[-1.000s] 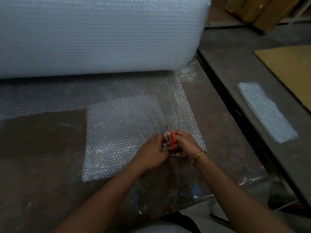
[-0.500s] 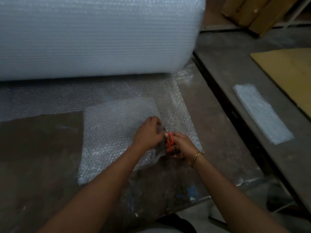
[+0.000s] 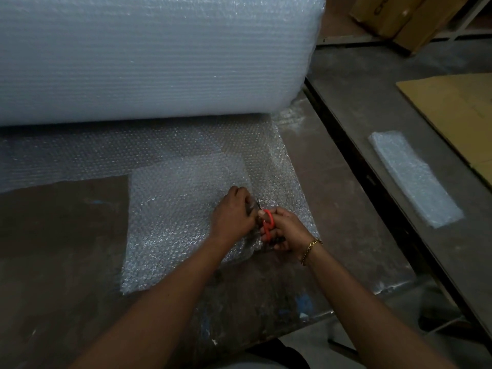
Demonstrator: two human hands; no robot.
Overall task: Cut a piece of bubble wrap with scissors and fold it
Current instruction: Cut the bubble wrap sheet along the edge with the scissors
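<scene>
A very large roll of bubble wrap (image 3: pixel 149 57) lies across the back of the worn brown table (image 3: pixel 61 235). From it a sheet of bubble wrap (image 3: pixel 183 198) is spread flat toward the person; it is clear, thin and covered with small round bubbles that shine. The left hand (image 3: pixel 234 214) has its fingers closed on the sheet just beside the cut. The right hand (image 3: pixel 282 230) grips the scissors (image 3: pixel 266 222) with orange handles, fingers through the loops; the short blades point away, into the sheet. A gold bracelet (image 3: pixel 310 247) is on the right wrist. On the grey surface to the right lie a folded piece of bubble wrap (image 3: pixel 415 179) and a flat cardboard (image 3: pixel 458 115). Cardboard boxes (image 3: pixel 399 17) stand far behind; their contents are not visible.
</scene>
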